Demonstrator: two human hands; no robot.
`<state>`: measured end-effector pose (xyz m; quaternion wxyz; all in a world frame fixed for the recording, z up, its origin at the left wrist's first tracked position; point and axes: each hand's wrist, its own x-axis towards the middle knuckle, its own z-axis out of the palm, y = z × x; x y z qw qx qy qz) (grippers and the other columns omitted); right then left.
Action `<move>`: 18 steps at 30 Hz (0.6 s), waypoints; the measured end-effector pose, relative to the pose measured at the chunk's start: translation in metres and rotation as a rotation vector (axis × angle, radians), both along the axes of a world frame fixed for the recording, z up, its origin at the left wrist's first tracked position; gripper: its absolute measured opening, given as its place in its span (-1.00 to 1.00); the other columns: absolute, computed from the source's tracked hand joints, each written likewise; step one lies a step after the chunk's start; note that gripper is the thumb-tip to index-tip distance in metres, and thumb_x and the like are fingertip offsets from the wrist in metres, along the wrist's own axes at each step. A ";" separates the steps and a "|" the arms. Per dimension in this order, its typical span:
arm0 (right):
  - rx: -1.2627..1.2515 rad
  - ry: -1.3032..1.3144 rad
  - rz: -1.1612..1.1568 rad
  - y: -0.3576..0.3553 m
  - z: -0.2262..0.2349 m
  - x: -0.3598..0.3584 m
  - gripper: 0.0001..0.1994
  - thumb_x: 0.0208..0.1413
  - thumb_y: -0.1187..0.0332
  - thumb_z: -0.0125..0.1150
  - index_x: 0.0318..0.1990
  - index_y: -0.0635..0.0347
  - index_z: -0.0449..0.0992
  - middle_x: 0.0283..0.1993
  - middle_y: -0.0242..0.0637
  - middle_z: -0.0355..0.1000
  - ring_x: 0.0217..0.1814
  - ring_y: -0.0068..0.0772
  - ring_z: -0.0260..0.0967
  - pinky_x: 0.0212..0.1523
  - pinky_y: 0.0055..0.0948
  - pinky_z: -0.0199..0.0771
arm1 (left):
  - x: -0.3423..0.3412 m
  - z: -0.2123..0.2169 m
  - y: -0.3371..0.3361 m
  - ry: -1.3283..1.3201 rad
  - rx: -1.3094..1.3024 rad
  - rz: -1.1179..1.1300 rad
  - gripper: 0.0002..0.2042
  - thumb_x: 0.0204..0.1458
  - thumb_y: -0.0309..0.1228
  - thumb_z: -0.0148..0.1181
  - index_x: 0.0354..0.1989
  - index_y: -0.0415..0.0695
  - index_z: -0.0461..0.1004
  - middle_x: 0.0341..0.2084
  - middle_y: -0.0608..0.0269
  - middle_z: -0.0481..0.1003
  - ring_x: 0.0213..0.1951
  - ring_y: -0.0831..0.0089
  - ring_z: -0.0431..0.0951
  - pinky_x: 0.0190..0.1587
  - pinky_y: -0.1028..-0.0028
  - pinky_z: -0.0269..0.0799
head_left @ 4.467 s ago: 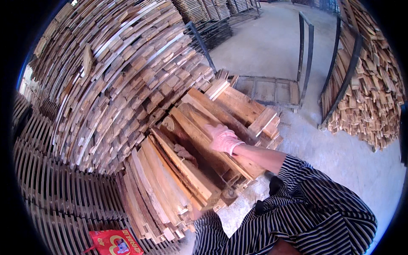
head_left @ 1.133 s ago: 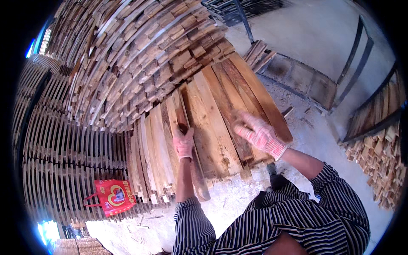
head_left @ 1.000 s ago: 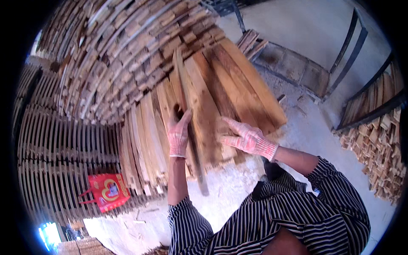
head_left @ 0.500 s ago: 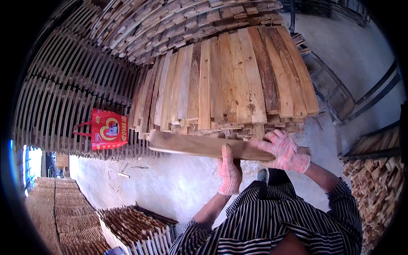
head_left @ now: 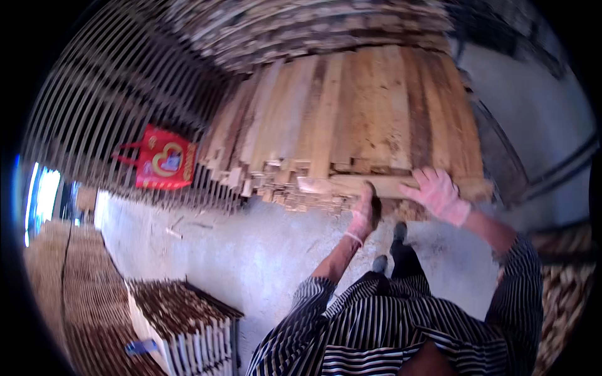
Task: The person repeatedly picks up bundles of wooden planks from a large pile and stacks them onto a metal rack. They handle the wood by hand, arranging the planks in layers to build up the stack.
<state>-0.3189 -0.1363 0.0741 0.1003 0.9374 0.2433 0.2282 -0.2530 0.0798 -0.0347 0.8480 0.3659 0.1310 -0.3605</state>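
A pale wooden board (head_left: pixel 342 185) lies crosswise at the near end of a stack of long planks (head_left: pixel 351 113). My left hand (head_left: pixel 362 218), in a pinkish-white knit glove, grips its near edge around the middle, thumb on top and the fingers hidden. Toward the board's right end, my gloved right hand (head_left: pixel 437 196) is laid over it, fingers across the top face and thumb pointing left. Whether the board rests on the stack or is held just clear of it, I cannot tell, as the picture is blurred.
A red bag (head_left: pixel 166 158) hangs on the slatted wood piles (head_left: pixel 119 106) at the left. More stacked timber (head_left: pixel 351 25) rises behind the planks. Bundled slats (head_left: pixel 188 313) stand at the lower left, and a pile of wood pieces (head_left: pixel 567 307) at the lower right. Dark metal rails (head_left: pixel 558 163) edge the right side.
Both hands have moved the board away from me and to the right, against the stack's near end. It now shows its paler face. My view has shifted, and both feet show.
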 end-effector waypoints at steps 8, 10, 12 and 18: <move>0.069 -0.056 0.062 0.044 0.033 0.039 -0.69 0.05 0.20 0.23 -0.02 -0.40 0.63 -0.09 -0.23 0.48 -0.13 -0.17 0.41 -0.25 -0.17 0.41 | 0.017 0.017 0.048 -0.199 0.314 0.070 -0.39 0.20 0.28 0.00 -0.04 -0.09 0.46 -0.44 0.22 0.47 -0.43 0.38 0.51 -0.37 0.36 0.46; 0.070 -0.015 -0.023 0.035 0.045 0.064 -0.67 0.05 0.25 0.21 0.01 -0.34 0.62 -0.16 -0.20 0.43 -0.13 -0.15 0.40 -0.22 -0.14 0.40 | 0.046 0.009 0.035 -0.173 0.285 0.037 -0.50 0.20 0.25 0.07 -0.23 0.00 0.46 -0.58 0.37 0.31 -0.53 0.49 0.34 -0.51 0.42 0.27; 0.032 0.049 0.089 0.035 0.052 0.065 -0.68 0.06 0.25 0.19 0.00 -0.30 0.61 -0.21 -0.18 0.40 -0.16 -0.12 0.39 -0.21 -0.12 0.40 | 0.054 0.002 0.030 -0.017 0.155 0.070 -0.55 0.17 0.22 0.15 -0.30 0.05 0.44 -0.62 0.44 0.24 -0.56 0.55 0.25 -0.55 0.46 0.16; 0.136 0.126 0.207 0.116 0.044 0.047 -0.67 0.03 0.16 0.26 -0.01 -0.43 0.62 -0.25 -0.23 0.43 -0.23 -0.23 0.41 -0.38 -0.26 0.40 | -0.021 0.027 0.137 -0.252 0.373 0.271 -0.21 0.14 0.38 -0.01 0.20 -0.14 0.33 -0.28 0.10 0.58 -0.32 0.28 0.61 -0.26 0.31 0.57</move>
